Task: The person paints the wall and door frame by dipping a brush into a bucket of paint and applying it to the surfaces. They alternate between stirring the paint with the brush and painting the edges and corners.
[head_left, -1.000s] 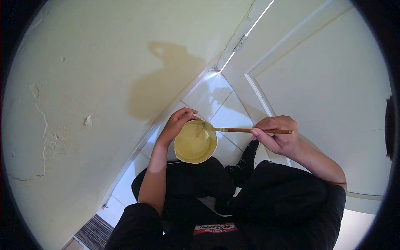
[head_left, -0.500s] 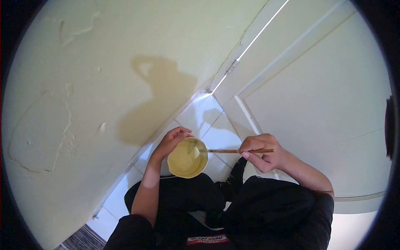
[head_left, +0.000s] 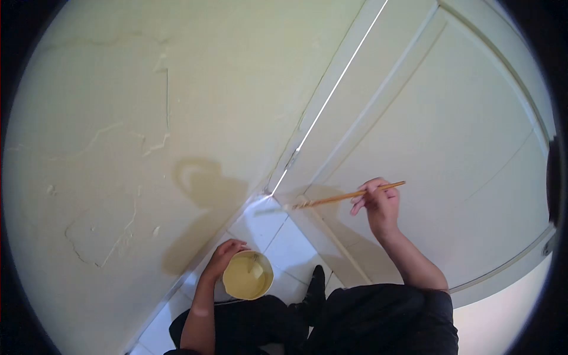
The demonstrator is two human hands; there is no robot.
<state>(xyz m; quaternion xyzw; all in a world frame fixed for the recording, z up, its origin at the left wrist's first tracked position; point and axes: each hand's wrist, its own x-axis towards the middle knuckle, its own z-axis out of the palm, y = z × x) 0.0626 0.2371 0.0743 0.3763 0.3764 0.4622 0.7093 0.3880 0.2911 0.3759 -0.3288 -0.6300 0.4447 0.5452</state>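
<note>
My left hand (head_left: 223, 258) is closed on the rim of a round, pale yellow pot (head_left: 232, 291) low over my lap. Pale liquid, likely paint, lies inside, with a light patch and a shadow on its surface. In my right hand (head_left: 380, 207) is a slim paintbrush (head_left: 334, 199), gripped near the far end of its wooden handle. The brush is almost level, its pale, blurred tip pointing left at the bottom corner where the door (head_left: 414, 154) meets the wall.
A cream wall (head_left: 118, 195) with cracked, peeling patches rises on the left. Bright light comes through the gap along the door's edge. White floor tiles (head_left: 286, 245) lie below, with my black shoe (head_left: 316, 290) on them. A dark fitting (head_left: 553, 180) sits at the far right.
My right hand has lifted the brush away from the pot, up toward the door corner. The pot and left hand sit lower in view as the camera has tilted up.
</note>
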